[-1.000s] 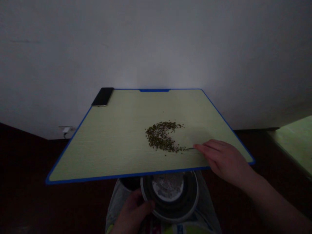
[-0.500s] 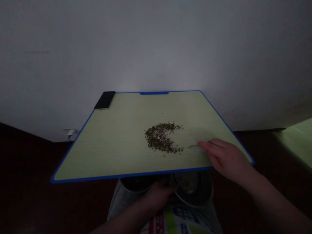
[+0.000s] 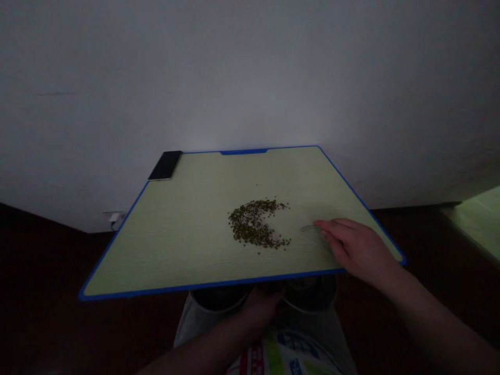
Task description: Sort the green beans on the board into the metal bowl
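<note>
Right hand [image 3: 353, 247] pinches a thin metal utensil [image 3: 309, 227] beside a spread of small green grains [image 3: 244, 224] on a blue-edged desk [image 3: 156, 245].
The grains lie in a C shape mid-desk, left of the right hand's closed fingers and a little apart from the utensil's tip. Beyond the near edge, lower than the grains, the left hand [image 3: 267, 299] reaches between two metal bowls [image 3: 213, 303]; shadow obscures its fingers, so its grip cannot be told.

You have a black phone [image 3: 165, 165] at the far left corner of the table [image 3: 179, 219]. A white plug [image 3: 115, 217] sits low on the wall [image 3: 250, 73]; a pale green surface [image 3: 479, 219] shows at far right.
</note>
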The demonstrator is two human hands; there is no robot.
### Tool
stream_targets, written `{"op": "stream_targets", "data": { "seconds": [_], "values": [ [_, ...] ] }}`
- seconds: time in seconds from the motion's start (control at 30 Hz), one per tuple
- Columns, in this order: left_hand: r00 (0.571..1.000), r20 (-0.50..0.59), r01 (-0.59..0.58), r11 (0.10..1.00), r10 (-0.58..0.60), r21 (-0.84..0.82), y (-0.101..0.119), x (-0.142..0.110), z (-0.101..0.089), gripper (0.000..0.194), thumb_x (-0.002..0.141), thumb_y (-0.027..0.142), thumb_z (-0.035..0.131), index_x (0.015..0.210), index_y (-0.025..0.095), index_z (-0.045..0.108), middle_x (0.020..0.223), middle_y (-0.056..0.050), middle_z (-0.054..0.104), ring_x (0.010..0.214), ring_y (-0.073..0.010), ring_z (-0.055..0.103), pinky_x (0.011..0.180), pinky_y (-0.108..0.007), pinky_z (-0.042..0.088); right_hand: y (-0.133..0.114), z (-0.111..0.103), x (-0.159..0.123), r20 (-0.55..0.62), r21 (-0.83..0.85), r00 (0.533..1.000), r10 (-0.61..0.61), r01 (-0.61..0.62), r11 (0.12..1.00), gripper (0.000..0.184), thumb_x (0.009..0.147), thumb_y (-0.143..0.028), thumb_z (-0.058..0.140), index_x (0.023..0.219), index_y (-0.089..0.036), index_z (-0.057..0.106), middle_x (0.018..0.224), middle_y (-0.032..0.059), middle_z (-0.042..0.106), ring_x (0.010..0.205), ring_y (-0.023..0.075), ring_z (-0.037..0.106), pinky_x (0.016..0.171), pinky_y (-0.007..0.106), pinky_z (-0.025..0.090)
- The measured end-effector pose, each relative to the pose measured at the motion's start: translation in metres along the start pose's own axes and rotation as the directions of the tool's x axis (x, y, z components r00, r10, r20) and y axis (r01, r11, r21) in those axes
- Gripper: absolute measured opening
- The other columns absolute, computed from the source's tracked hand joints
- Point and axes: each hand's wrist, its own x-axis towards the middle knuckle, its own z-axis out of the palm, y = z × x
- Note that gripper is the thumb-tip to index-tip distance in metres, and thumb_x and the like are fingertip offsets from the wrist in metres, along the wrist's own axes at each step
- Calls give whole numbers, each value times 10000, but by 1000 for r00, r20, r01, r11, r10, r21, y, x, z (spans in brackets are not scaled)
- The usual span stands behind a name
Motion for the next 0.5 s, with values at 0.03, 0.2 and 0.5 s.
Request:
{"op": "stream_targets", "data": {
  "seconds": [0.03, 0.2, 0.5],
  "values": [
    [1000, 0, 9, 1000, -9, -2, 0, 0, -1, 511, 674, 325, 796, 1151, 182, 683, 1274, -157, 693, 1124, -344, 652, 895, -465, 532, 0, 1, 2, 7, 6, 1000, 3, -3, 1000, 349, 911, -182, 418, 1112, -182, 703, 896, 79, 732, 800, 207, 678, 708, 346, 560],
    [998, 10, 56, 998, -56, -11, 3, -2, 0, 545, 666, 311, 796, 1182, 189, 666, 1328, -167, 658, 1161, -362, 632, 898, -501, 528, -4, 5, 8, 21, 58, 1000, 14, -15, 998, 329, 923, -179, 424, 1093, -143, 703, 909, 88, 738, 828, 201, 688, 743, 329, 557],
    [995, 82, 48, 999, -50, 25, 18, -27, -16, 387, 643, 251, 793, 1013, 155, 737, 1114, -136, 766, 1017, -335, 694, 929, -472, 501, -6, 7, 13, 58, 89, 997, 46, -51, 995, 317, 933, -185, 436, 1100, -150, 703, 939, 85, 747, 844, 199, 700, 766, 332, 561]
  ]
}}
